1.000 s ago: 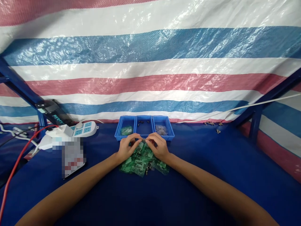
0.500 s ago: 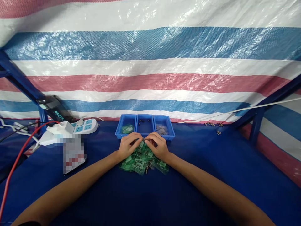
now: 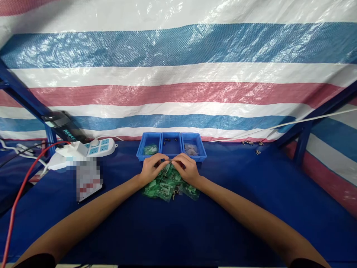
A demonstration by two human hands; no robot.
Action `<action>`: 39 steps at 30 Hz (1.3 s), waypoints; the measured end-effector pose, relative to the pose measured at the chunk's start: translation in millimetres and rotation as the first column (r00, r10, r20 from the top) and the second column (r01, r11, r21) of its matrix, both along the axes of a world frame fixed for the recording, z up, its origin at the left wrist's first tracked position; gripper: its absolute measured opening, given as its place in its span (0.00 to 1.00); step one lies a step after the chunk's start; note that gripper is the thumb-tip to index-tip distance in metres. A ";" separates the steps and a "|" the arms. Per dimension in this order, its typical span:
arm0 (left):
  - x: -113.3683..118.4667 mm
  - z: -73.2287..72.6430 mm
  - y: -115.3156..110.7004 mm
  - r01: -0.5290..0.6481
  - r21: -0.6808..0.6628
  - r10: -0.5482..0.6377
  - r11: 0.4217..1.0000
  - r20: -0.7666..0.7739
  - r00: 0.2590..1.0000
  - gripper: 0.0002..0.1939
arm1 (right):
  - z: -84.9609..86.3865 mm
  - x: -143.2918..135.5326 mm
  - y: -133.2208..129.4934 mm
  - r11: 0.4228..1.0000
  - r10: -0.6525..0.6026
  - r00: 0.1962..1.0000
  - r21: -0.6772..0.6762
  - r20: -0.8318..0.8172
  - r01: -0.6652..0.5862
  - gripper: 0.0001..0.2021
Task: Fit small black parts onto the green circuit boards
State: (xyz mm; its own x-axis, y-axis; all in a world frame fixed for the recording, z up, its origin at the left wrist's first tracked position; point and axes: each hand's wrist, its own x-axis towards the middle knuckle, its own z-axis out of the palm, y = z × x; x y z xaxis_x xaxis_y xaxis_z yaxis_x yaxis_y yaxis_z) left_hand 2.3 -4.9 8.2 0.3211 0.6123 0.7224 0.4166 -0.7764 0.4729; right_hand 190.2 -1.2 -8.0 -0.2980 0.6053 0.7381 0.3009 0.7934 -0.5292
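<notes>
Both hands, left hand (image 3: 151,169) and right hand (image 3: 186,169), have barely shifted from a second ago, fingertips pinching one small part together above the green bag pile (image 3: 167,186), just before the blue trays (image 3: 171,145) on the bench (image 3: 251,193).

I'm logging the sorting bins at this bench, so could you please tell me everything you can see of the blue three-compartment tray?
The blue three-compartment plastic tray lies flat on the dark blue table cover, close to the striped tarp wall. Its three open, side-by-side compartments hold a small green bag on the left, a few tiny dark parts in the middle and a clear bag on the right. Just in front of its near rim, the left hand and right hand meet over a pile of green bags; whether they touch the tray cannot be told.
</notes>
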 end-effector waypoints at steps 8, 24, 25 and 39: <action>-0.3 -4.3 1.6 -0.008 0.014 0.009 1.000 -0.021 1.000 0.06 | 0.0 0.5 -1.8 0.999 -0.035 0.999 -0.032 -0.018 0.034 0.07; -2.3 -7.8 0.8 -0.014 -0.112 0.020 0.994 0.054 0.998 0.07 | 69.4 38.7 27.7 0.907 -0.349 0.932 -0.216 0.097 0.362 0.10; -2.4 -7.9 0.9 -0.011 -0.113 0.018 0.994 0.055 0.998 0.07 | 73.0 45.2 32.5 0.888 -0.364 0.913 -0.227 0.183 0.400 0.09; -2.8 -10.8 2.5 -0.029 -0.094 0.033 0.995 0.042 0.999 0.07 | 82.4 38.3 6.2 0.937 0.116 0.429 -0.242 0.896 0.253 0.04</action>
State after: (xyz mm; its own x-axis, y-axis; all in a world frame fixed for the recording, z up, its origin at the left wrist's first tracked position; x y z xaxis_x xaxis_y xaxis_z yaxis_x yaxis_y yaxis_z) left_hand -0.4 -2.5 -2.6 0.2706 0.6869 0.6745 0.4177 -0.7150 0.5606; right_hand 228.5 4.9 74.5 -0.6145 0.7767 -0.1384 0.7889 0.6028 -0.1199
